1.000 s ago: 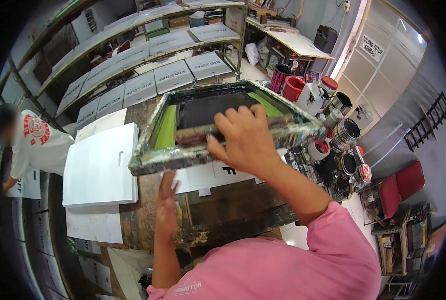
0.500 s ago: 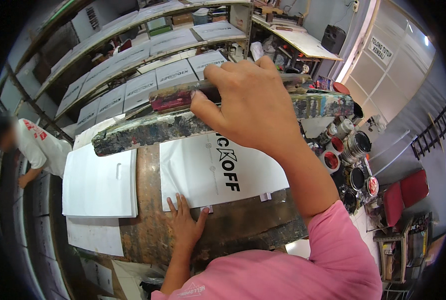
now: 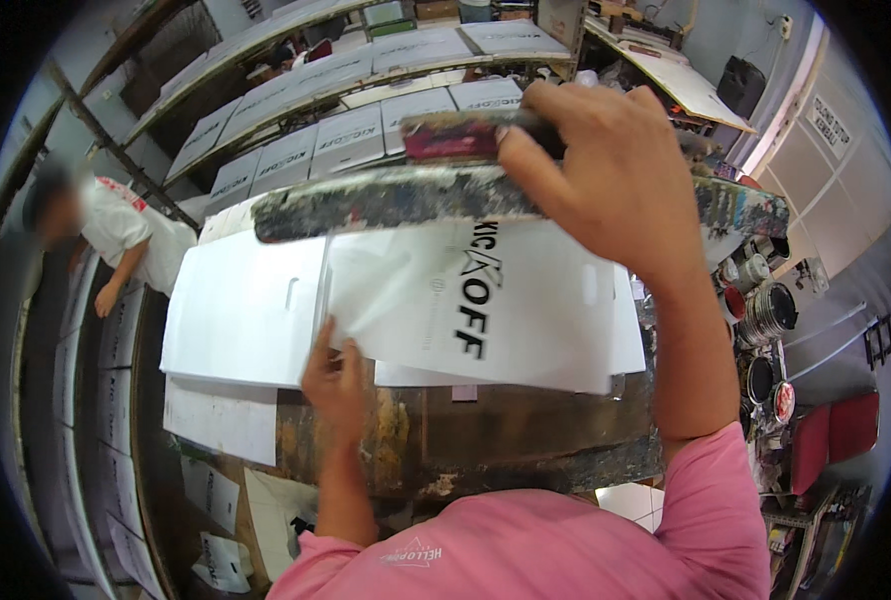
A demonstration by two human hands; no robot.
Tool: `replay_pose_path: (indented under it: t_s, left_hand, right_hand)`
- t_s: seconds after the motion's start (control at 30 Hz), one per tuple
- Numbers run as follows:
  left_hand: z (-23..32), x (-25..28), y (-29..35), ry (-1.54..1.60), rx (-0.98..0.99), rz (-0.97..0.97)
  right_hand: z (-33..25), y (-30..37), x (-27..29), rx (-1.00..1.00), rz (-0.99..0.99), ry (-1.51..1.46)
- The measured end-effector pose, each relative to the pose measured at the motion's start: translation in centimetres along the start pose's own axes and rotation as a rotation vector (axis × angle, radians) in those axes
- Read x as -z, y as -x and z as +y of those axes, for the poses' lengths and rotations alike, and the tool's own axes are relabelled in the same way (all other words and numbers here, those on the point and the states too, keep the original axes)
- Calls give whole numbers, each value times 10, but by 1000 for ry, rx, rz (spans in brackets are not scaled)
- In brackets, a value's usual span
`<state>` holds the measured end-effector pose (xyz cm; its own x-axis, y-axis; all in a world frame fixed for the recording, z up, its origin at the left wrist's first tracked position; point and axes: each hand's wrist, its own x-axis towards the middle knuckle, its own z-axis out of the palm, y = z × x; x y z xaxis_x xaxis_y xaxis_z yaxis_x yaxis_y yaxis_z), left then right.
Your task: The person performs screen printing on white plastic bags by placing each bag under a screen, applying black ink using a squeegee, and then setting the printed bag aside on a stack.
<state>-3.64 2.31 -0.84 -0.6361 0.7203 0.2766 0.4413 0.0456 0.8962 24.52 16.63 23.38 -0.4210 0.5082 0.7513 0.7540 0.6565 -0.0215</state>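
Observation:
My right hand (image 3: 611, 185) is closed around the wooden handle of a squeegee (image 3: 451, 137), its reddish end sticking out to the left. Just below it, the ink-caked wooden bar of a screen frame (image 3: 366, 205) hangs raised over the table; whether my fingers also grip the frame is hidden. Under it lies a white plastic bag (image 3: 396, 300) with black lettering, its near edge lifted and slightly blurred. My left hand (image 3: 336, 385) pinches that bag's left edge. Another white bag (image 3: 416, 373) shows beneath it. Beside my left hand is a stack of blank white bags (image 3: 236, 310).
The stained worktable (image 3: 506, 430) spans the front. Racks behind hold printed bags (image 3: 351, 140). Ink tubs (image 3: 769, 310) and a red chair (image 3: 836, 440) stand at right. A co-worker in a white shirt (image 3: 131, 225) is at left beside more racks.
My left hand has gone from lying spread at the bag's near edge to pinching its left edge. The printed bag has lifted and shifted left, baring another bag. The squeegee and frame stay raised.

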Motion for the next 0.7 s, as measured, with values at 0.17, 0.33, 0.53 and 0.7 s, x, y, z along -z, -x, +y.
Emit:
replay_pose_path:
  t_s: [0.17,0.33,0.53,0.7]
  left_hand:
    - [-68,102,-69,-51,-8,19]
    - [-130,209,-160,-317,-2,-13]
    - [-101,204,-189,-640,-365,273]
    - [52,43,31,900,43,-801]
  right_hand:
    - [0,5,0,-32,42,-11]
    - [-7,10,5,-32,15,0]
    - [-9,14,3,-60,-7,24]
    - [-33,92,-10,-51,-229,96]
